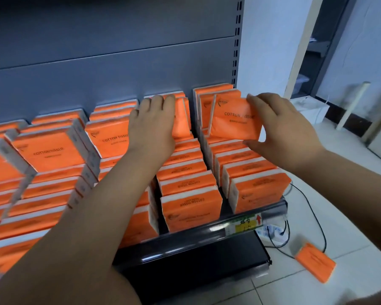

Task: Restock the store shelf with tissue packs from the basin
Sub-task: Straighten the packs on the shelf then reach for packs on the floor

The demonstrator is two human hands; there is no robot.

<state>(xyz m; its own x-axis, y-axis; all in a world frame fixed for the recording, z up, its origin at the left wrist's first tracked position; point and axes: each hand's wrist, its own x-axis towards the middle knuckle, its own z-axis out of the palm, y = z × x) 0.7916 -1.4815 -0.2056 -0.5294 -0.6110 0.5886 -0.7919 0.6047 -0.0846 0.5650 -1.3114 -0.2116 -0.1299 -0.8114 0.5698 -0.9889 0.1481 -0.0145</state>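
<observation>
Trick was: my right hand (282,130) had its fingers pinching one tissue pack (233,122) above the far-right row on the shelf (185,233), left hand (152,126) resting flat-fingered on the next row (185,186), so I figured slotting it upright at the back was best.

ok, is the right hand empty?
No, the right hand grips an orange tissue pack by its right edge, thumb under and fingers on top.

Premises present as a retail shop. A metal display shelf (185,234) with grey back panel (108,51) and slotted upright (237,40) carries ordered rows of identical orange tissue packs (191,208); its front rail bears a handwritten price label (246,224). Flooring is white tile (350,216).
</observation>
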